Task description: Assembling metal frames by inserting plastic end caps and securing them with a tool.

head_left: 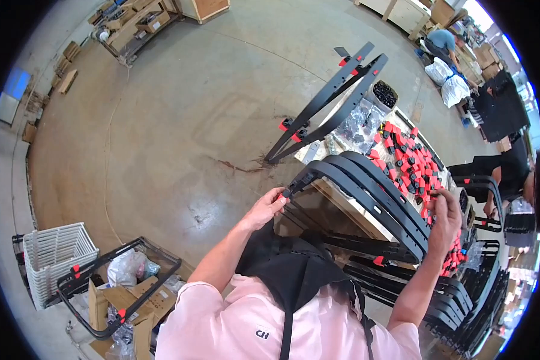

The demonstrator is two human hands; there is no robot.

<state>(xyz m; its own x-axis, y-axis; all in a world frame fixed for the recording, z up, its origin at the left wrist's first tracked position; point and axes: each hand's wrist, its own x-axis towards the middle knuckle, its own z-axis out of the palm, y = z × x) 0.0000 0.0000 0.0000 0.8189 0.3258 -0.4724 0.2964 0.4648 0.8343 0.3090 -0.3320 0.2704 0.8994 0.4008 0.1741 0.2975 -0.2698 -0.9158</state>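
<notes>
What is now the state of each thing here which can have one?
Left hand: pinching a red clip.
Right hand: fingers bent, grip unclear.
Clip heap: loose.
Near frames: side by side.
Far frames: fitted with red pieces.
Clear bag: crumpled.
Carton: flaps open.

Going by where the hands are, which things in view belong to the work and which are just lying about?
Likely in use:
Curved black frames, with the left hand gripping one's end
Red-and-black pieces, close to the right hand

Apparently just lying about:
White slatted basket
Open cardboard box
White bags
</notes>
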